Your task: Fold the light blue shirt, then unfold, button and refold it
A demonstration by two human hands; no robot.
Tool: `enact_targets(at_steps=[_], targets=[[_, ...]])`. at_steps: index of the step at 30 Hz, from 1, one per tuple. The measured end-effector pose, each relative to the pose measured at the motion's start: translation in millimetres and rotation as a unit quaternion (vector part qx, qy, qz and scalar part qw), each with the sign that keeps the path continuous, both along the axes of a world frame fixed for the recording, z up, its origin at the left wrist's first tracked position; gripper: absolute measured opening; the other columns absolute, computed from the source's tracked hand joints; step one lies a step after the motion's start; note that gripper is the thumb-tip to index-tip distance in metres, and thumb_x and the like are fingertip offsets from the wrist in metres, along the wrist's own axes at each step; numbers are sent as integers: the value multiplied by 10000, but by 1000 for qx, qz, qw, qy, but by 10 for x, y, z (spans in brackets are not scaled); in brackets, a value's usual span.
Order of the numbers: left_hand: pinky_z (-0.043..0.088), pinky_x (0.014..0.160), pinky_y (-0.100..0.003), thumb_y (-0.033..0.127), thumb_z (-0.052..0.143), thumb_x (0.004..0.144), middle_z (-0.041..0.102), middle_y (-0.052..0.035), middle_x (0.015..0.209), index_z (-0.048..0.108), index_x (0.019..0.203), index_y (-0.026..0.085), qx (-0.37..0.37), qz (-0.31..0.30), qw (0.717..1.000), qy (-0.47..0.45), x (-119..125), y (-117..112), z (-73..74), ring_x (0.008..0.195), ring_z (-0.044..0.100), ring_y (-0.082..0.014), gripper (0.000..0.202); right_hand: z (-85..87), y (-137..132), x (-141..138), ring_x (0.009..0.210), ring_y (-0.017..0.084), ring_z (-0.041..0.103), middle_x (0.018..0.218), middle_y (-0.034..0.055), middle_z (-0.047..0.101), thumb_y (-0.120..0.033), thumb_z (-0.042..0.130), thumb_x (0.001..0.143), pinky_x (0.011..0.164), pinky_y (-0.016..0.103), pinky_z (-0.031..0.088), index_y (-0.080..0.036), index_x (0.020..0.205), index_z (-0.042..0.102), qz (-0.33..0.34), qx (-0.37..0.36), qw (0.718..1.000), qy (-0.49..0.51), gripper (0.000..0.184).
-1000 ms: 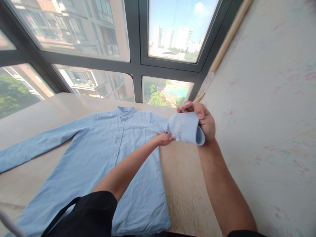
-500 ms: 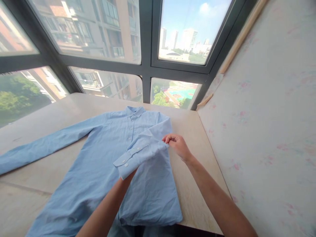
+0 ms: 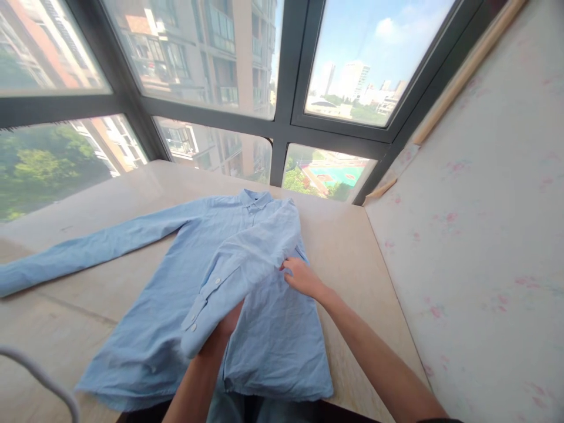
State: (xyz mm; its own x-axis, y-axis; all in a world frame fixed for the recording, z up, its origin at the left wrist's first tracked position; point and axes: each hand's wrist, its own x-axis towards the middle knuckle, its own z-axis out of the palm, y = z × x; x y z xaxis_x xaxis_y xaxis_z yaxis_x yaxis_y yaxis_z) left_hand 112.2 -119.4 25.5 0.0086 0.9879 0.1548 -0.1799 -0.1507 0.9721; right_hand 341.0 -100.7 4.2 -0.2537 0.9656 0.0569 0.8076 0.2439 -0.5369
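A light blue button-up shirt [image 3: 189, 276] lies front side up, its collar toward the windows. One sleeve stretches out to the left. The other sleeve [image 3: 247, 258] is folded across the front, its buttoned cuff pointing toward me at the lower left. My left hand [image 3: 231, 320] is under this sleeve near the cuff, with its fingers hidden by the cloth. Along the sleeve's right edge, below the shoulder, my right hand [image 3: 302, 277] is closed, pinching the fabric between thumb and fingers.
The shirt rests on a pale wooden surface [image 3: 348, 252]. Dark-framed windows [image 3: 282, 123] rise behind it, and a flower-papered wall [image 3: 476, 252] bounds the right side. A grey-white curved cable or tube [image 3: 39, 376] shows at the lower left.
The folded sleeve and its cuff have moved down toward me with my left hand. My right hand has shifted slightly left and down along the sleeve. The view has turned a little left.
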Motion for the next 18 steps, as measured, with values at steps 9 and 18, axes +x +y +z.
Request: enact_targets(at_steps=[9, 18], targets=[[495, 1003, -442, 334, 575, 909, 713, -12, 1170, 662, 1151, 308, -93, -120, 909, -389, 369, 360, 404, 1184, 605, -222, 259, -318, 645, -105, 1383, 306, 389, 1445, 182, 494, -308, 553, 902, 1163, 455, 277, -97, 1384, 489, -34, 70, 992, -104, 530], [486, 1026, -466, 345, 558, 930, 681, -35, 1242, 656, 1190, 300, -66, -130, 905, -401, 424, 613, 711, 1240, 570, -245, 281, -515, 1114, 326, 1322, 296, 488, 1349, 111, 602, -198, 526, 856, 1146, 480, 343, -188, 1372, 514, -196, 94, 976, 30, 517]])
